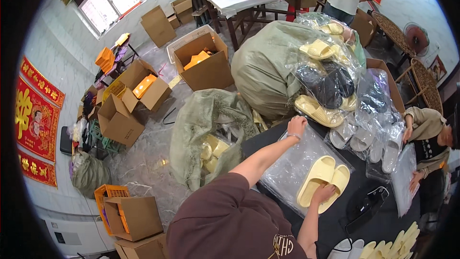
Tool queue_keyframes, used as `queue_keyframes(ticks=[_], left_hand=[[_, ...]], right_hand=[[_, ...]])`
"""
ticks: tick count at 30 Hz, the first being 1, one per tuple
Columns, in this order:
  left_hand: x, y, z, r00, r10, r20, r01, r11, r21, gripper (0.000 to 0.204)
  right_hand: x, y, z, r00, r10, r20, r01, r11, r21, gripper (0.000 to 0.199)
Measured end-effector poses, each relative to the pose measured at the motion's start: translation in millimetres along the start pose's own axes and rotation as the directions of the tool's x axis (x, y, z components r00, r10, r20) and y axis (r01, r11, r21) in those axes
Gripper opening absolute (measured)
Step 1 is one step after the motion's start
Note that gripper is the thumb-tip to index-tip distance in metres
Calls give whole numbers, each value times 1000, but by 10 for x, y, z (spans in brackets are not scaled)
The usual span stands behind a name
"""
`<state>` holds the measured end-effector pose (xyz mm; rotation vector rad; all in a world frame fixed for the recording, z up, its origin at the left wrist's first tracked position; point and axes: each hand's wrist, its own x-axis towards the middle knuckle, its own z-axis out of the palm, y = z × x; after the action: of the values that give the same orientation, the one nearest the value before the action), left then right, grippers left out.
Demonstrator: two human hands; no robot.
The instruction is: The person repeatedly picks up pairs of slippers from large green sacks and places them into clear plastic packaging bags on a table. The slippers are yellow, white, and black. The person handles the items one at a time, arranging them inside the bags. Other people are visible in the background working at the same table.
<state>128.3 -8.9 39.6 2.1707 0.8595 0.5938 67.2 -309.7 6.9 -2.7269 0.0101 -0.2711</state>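
Observation:
A pair of pale yellow slippers (316, 175) lies on a stack of clear plastic bags (282, 165) on the dark table (256, 146). My right hand (324, 193) grips the pair, its fingers partly hidden at the slippers' foot openings. At the far edge of the bags, my left hand (297, 125) is closed on the clear plastic; its fingertips are hard to make out. Just beyond it are bagged yellow slippers (314, 110) and bagged black slippers (326, 86). Grey slippers (362, 139) in clear bags lie to the right.
A big green sack (268, 62) stands beyond the table, and an open sack of yellow slippers (189, 129) to its left. At right, a co-worker's hand (416, 181) touches a clear bag. Loose yellow slippers (402, 242) line the near edge. Cardboard boxes (120, 122) stand leftward.

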Motion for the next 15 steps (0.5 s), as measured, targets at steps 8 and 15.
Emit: queue_keyframes(ticks=[8, 15], left_hand=[[-972, -444, -675, 616, 531, 582, -613, 787, -69, 49], [-1062, -1028, -1065, 364, 228, 903, -735, 665, 129, 114]], right_hand=[[-24, 38, 72, 1000, -1, -3, 1, 999, 34, 34], [79, 251, 250, 998, -8, 67, 3, 998, 65, 33]])
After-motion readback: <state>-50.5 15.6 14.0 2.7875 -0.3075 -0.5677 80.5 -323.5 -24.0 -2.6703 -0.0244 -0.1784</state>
